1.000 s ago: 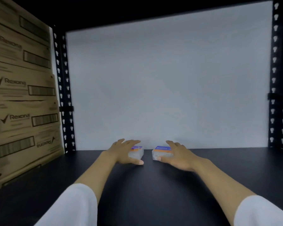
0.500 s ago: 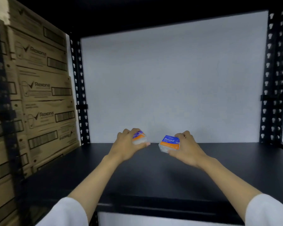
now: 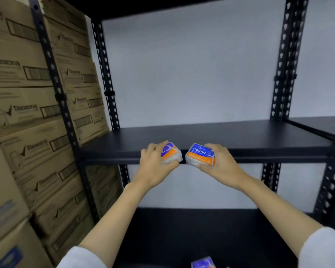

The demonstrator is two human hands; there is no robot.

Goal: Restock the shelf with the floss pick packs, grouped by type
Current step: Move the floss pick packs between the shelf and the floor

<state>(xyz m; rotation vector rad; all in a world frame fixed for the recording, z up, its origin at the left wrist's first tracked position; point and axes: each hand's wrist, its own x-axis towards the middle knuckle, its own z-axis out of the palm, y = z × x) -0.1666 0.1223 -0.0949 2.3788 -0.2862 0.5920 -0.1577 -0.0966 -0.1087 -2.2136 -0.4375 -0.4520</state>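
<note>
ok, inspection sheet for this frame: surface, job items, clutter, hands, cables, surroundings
surface: black shelf board, bare where visible.
job's things: two floss pick packs, one per hand, held in front of the shelf's front edge. Right pack reads "Round"; left pack label mostly covered. A third pack shows at the bottom edge.
clutter: nothing seen.
grippers: left hand grips the left pack; right hand grips the right pack.
cables: nothing seen.
surroundings: stacked Rexona cartons on the left, black perforated uprights, pale wall behind, lower shelf below.
</note>
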